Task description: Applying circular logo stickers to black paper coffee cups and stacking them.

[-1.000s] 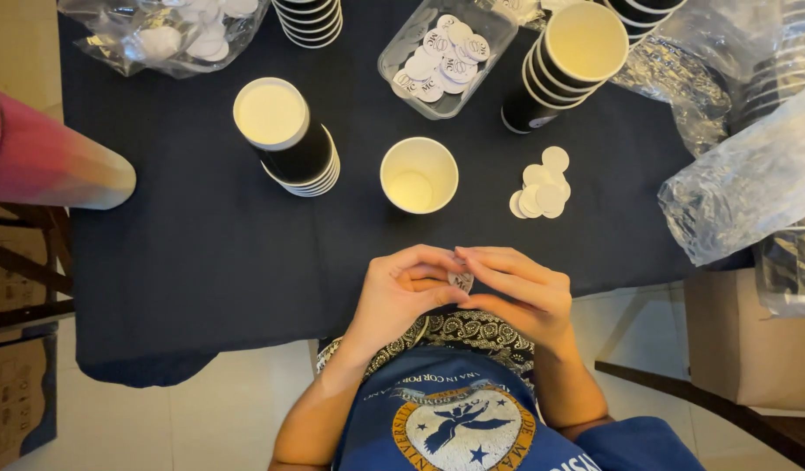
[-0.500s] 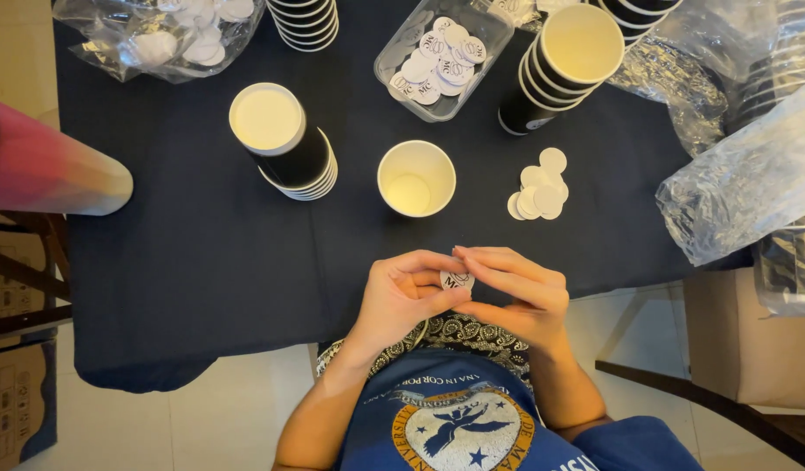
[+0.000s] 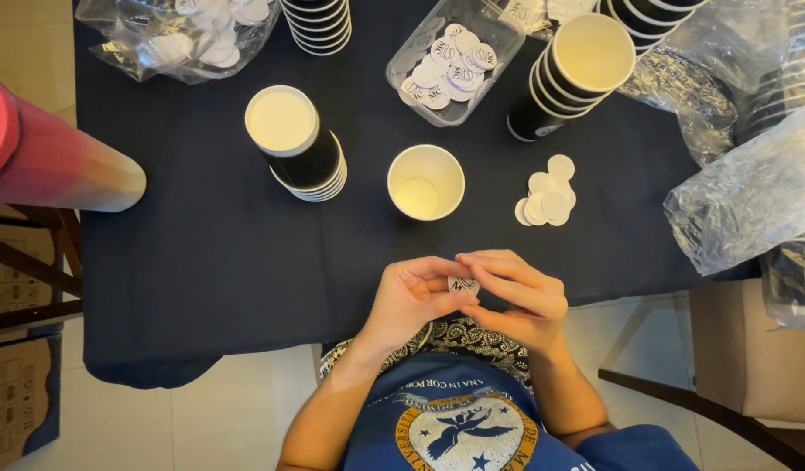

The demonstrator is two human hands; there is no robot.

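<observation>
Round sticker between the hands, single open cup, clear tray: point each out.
round sticker [image 3: 462,284], head view, its visible white face.
single open cup [image 3: 426,181], head view, inside bottom.
clear tray [image 3: 500,19], head view, far rim.

— What packaging do I have in view?

— A clear plastic tub [image 3: 455,59] of round white printed stickers sits at the table's far edge. A clear bag [image 3: 180,35] of white discs lies far left. Crumpled clear wrapping [image 3: 751,196] lies right.

— Any label in hand?

— I see one round white sticker [image 3: 462,284] pinched between my left hand [image 3: 411,301] and right hand [image 3: 516,296].
</observation>
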